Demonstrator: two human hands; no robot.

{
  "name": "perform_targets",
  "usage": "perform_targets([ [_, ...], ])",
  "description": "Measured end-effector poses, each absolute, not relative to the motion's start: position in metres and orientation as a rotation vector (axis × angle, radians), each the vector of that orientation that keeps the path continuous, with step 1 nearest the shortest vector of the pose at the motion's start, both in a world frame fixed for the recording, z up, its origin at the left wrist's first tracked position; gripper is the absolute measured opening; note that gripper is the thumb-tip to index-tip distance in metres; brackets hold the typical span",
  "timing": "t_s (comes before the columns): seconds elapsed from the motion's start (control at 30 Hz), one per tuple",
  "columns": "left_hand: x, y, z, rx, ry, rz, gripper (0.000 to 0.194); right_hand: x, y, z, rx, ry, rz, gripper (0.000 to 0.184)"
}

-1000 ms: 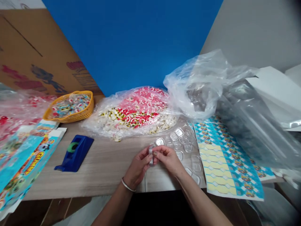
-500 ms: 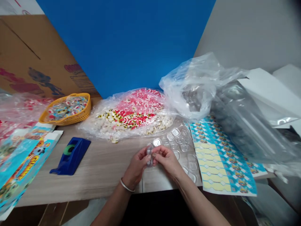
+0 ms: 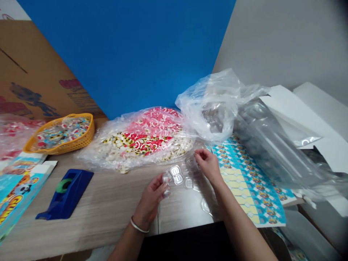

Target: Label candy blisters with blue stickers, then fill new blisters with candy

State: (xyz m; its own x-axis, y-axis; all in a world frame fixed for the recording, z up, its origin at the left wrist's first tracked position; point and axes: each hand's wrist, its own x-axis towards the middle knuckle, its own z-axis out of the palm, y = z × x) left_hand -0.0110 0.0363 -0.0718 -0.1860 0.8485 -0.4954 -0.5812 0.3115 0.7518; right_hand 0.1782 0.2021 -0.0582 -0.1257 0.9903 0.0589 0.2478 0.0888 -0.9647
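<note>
My left hand (image 3: 150,197), a white band on its wrist, pinches a small clear plastic blister shell (image 3: 166,185) between thumb and fingers, just above the table. Farther right and back, my right hand (image 3: 208,165) is over a spread of clear plastic shells (image 3: 188,183). Its thumb and fingertips are pressed together; whether they hold a shell is too unclear to see. One of the loose shells (image 3: 177,175) lies close by the left hand's fingertips. Printed card sheets (image 3: 241,185) in blue and yellow lie beside the right forearm.
A plastic bag of red, white and yellow pieces (image 3: 146,141) lies at the back. Left of it are a yellow basket (image 3: 70,144) of packed items and a blue tape dispenser (image 3: 66,194). Clear bags (image 3: 209,105) are heaped at the back right, against the wall.
My right hand has left the shell and moved away to the right and back, over the loose shells. My left hand keeps the shell. The view has shifted to the right.
</note>
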Motion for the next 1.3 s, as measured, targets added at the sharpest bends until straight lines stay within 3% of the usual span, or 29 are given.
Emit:
perform_targets([
  [0.2, -0.01, 0.039, -0.071, 0.309, 1.135, 1.328, 0.046, 0.177, 0.193, -0.046, -1.048, -1.011, 1.69, 0.032],
  [0.37, 0.004, 0.052, -0.055, 0.325, 1.134, 1.39, 0.039, 0.16, 0.159, -0.04, -0.947, -1.006, 1.904, 0.028],
  [0.5, 0.016, 0.064, -0.047, 0.406, 1.084, 1.431, 0.035, 0.15, 0.14, -0.037, -0.951, -1.182, 1.864, 0.025],
  [0.73, 0.011, 0.059, -0.061, 0.458, 1.166, 1.394, 0.057, 0.172, 0.176, -0.041, -1.233, -1.287, 1.291, 0.032],
  [0.97, 0.009, 0.055, -0.073, 0.517, 1.092, 1.398, 0.06, 0.15, 0.136, -0.039, -0.986, -1.625, 1.807, 0.027],
  [1.3, 0.005, 0.053, -0.071, 0.423, 1.101, 1.39, 0.057, 0.15, 0.139, -0.035, -1.079, -1.609, 1.74, 0.028],
])
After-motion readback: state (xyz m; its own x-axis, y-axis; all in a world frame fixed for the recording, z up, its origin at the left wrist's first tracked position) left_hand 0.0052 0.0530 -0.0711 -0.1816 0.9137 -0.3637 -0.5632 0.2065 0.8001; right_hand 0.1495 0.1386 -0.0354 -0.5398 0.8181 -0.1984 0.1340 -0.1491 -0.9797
